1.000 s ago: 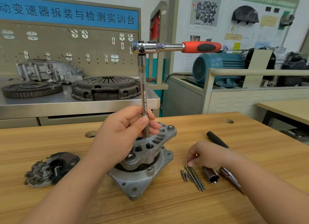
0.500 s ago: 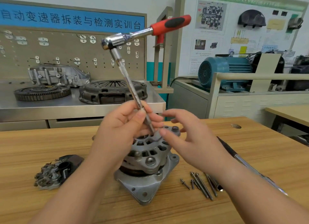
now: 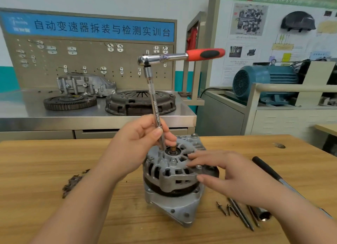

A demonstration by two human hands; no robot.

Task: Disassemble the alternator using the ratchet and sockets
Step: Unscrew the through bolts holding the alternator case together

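One alternator (image 3: 171,180), one ratchet (image 3: 164,57), one left hand (image 3: 135,145), one right hand (image 3: 233,176).

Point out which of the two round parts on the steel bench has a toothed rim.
The flat grey flywheel on the left: fine teeth ring its edge. The dark domed clutch cover to its right has radial fingers, no teeth.

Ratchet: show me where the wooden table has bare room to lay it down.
Lay the ratchet on bare table left of the dark part, or on the back strip between alternator and black handle. Crowded front right: bolts, socket, right hand.
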